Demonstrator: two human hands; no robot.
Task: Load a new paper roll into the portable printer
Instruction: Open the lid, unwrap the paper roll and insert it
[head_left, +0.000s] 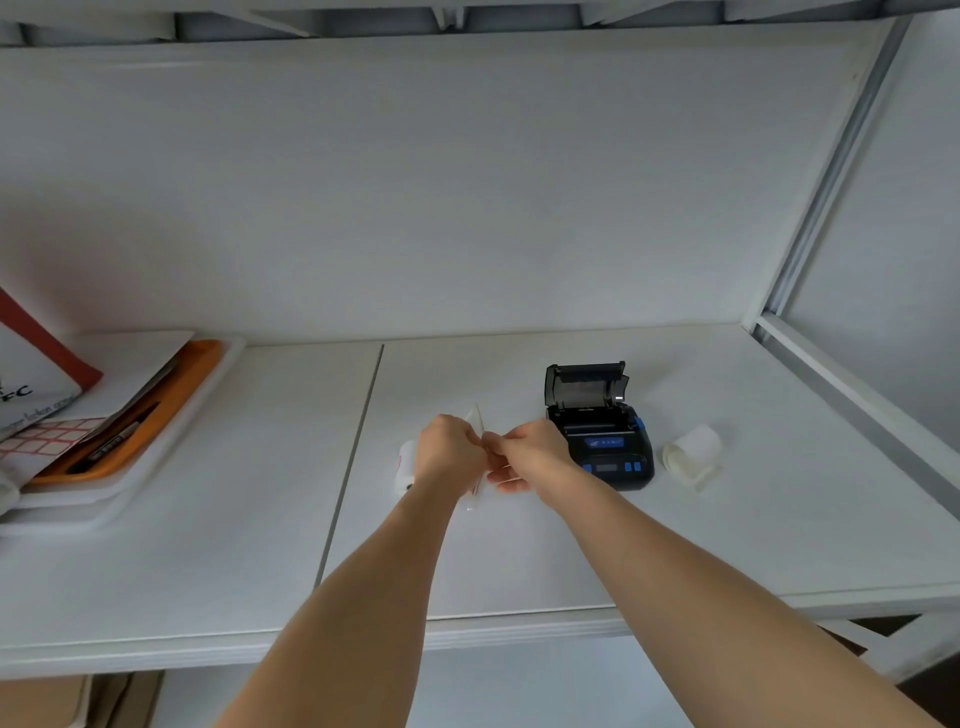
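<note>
A black portable printer (602, 431) with blue buttons stands on the white table, its lid tipped up and its paper bay showing. My left hand (449, 449) and my right hand (530, 454) meet just left of the printer, both pinching a thin clear wrapper (479, 415) whose edges stick out above and below the fingers. A white roll (407, 465) with a red mark lies partly hidden behind my left hand. Another white paper roll (692, 454), loosely unwound, lies to the right of the printer.
At the left edge a white tray (156, 467) holds an orange tray, papers and a red-and-white bag (36, 384). A seam (353, 452) runs down the table. A white wall stands behind, and a metal frame post (831, 182) rises at the right.
</note>
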